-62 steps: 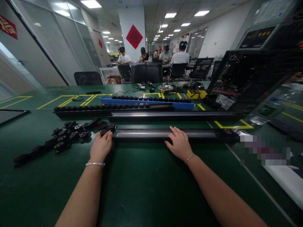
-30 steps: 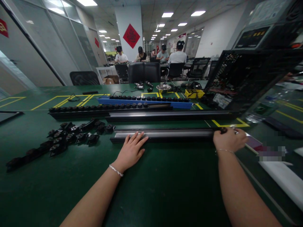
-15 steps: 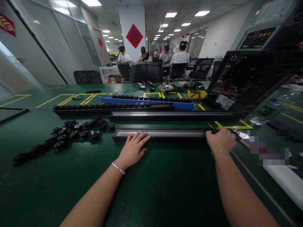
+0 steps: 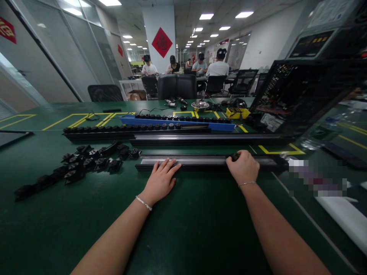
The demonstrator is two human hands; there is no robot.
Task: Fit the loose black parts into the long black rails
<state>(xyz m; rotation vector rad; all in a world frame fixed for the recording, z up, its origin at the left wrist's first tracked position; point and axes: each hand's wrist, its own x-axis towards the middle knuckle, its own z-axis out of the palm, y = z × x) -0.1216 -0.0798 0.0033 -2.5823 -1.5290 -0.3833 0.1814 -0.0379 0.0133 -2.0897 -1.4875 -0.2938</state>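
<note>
A long black rail with a silvery inner channel (image 4: 200, 162) lies crosswise on the green table in front of me. My left hand (image 4: 162, 178) rests on the left part of this rail, fingers spread. On the right part, my right hand (image 4: 243, 168) is closed around a small black round-topped part (image 4: 235, 156) at the channel; the fingers hide most of it. Left of the rail lies a loose pile of similar black parts (image 4: 88, 163). Behind is a second empty-looking rail (image 4: 212, 137), and a black rail (image 4: 97, 134) carries a row of such parts.
A blue rail (image 4: 220, 126) with more black parts lies farther back. Beyond it are a metal bowl (image 4: 200, 105) and a yellow box (image 4: 237, 112). An open computer case (image 4: 304, 88) and a plastic bottle (image 4: 318, 133) stand at right. People sit at a far table.
My right hand has moved left along the rail with the black part, uncovering the rail's right end. My left hand stays on the rail with its fingers spread.
</note>
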